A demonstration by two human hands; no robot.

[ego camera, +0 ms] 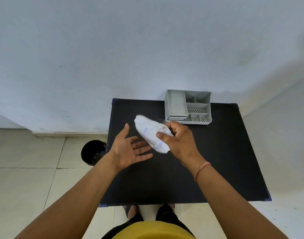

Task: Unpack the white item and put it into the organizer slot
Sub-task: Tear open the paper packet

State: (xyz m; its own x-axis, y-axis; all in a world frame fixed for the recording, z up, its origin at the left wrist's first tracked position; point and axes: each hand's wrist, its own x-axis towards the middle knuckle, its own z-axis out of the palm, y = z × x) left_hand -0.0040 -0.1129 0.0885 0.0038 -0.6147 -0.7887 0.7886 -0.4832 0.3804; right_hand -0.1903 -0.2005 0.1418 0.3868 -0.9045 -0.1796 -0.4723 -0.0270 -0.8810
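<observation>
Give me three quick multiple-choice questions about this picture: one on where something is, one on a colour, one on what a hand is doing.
1. Where does the organizer stand on the table?
A. near edge, by the person
B. far edge, by the wall
C. on the floor

2. What colour is the table top?
A. black
B. white
C. yellow

3. What state is the left hand in?
A. clenched on the packet
B. flat on the table
C. open, palm up, holding nothing

Answers:
1 B, the grey organizer sits at the table's far side, close to the wall.
2 A, the surface is black all round the hands.
3 C, its fingers are spread beside the white packet, which only the right hand grips.
</observation>
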